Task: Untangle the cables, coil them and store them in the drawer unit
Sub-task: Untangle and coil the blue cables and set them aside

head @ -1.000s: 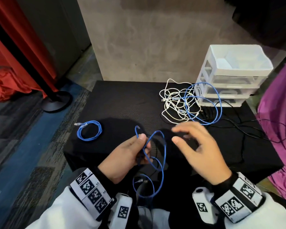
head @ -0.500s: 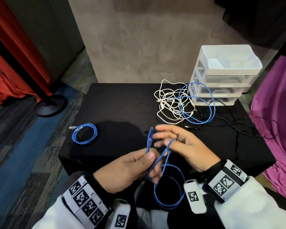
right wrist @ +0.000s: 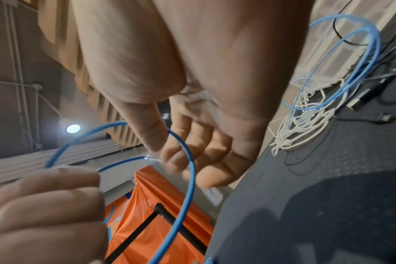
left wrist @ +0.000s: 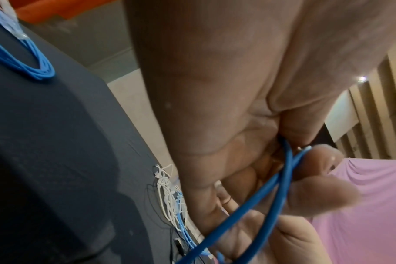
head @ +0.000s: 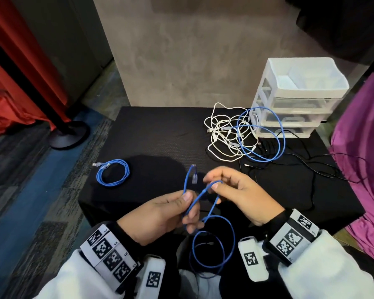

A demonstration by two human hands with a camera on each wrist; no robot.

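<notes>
A thin blue network cable [head: 212, 244] hangs in loose loops between both hands over the near edge of the black table [head: 160, 134]. My left hand [head: 166, 212] pinches its strands between thumb and fingers [left wrist: 289, 171]; one end with a clear plug [head: 194, 176] sticks up above it. My right hand [head: 235, 190] pinches a loop of the same cable [right wrist: 188, 160] with thumb and forefinger. A coiled blue cable [head: 112, 172] lies at the table's left. A tangle of white, blue and black cables [head: 242, 134] lies before the white drawer unit [head: 298, 98], whose drawers are closed.
Thin black cables [head: 311, 169] trail across the right side of the table. A purple cloth [head: 363, 160] hangs at the right edge. A black stand base [head: 68, 134] and red fabric [head: 7, 108] are on the floor to the left.
My right hand, open and apart from the cable a second ago, moved left and took hold of a loop. The loops now hang lower toward my lap, and the plug end rose.
</notes>
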